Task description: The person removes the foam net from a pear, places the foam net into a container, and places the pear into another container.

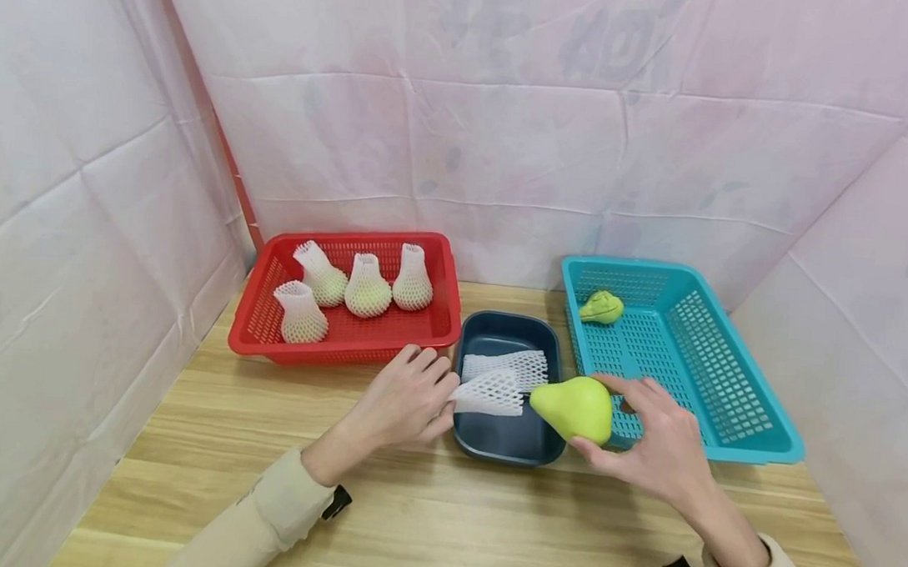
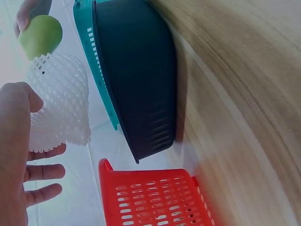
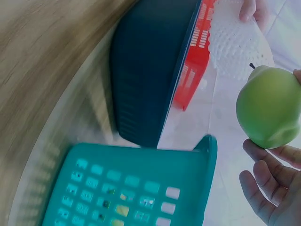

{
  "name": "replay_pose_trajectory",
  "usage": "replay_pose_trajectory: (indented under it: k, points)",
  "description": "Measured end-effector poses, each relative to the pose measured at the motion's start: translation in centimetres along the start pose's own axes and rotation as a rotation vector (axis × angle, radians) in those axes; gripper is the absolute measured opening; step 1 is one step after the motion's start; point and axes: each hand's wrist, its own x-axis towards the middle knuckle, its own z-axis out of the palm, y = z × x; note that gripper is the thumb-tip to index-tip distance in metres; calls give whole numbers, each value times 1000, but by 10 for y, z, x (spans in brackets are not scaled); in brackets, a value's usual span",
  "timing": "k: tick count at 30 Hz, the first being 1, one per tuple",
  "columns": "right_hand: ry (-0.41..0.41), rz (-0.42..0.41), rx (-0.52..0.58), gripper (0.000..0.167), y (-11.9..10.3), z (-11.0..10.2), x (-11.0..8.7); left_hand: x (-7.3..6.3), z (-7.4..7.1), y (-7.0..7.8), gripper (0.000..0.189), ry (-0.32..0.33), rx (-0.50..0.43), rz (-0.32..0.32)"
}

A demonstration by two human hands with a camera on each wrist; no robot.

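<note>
Between the thumb and fingers of my right hand (image 1: 654, 445) is a green pear (image 1: 579, 409), its narrow stem end turned toward the left. My left hand (image 1: 408, 394) pinches a white foam net sleeve (image 1: 489, 393) by one end; its open end faces the pear's tip. Both are held above a dark blue tray (image 1: 504, 440). Another foam net (image 1: 529, 365) lies in that tray. In the left wrist view the held net (image 2: 61, 94) hangs from the thumb side, with the other fingers spread. The right wrist view shows the pear (image 3: 270, 106) with its dark stem near the net.
At the left stands a red basket (image 1: 346, 351) with several pears in foam nets, such as this netted pear (image 1: 367, 289). A teal basket (image 1: 749, 427) at the right contains one green pear (image 1: 602, 307). Pale curtains (image 1: 504, 152) enclose the wooden table (image 1: 416, 516).
</note>
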Motion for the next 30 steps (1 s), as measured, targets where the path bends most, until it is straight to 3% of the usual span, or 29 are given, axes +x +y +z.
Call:
replay_pose_trajectory:
  k: [6, 19, 30]
  points:
    - [29, 40, -28, 78, 6, -9, -5, 9, 5, -3, 26, -23, 27, 12]
    - [18, 144, -121, 80, 23, -26, -13, 31, 15, 3, 22, -27, -23, 61]
    - [13, 154, -155, 82, 35, -36, -14, 43, 30, 14, 28, -163, -9, 103]
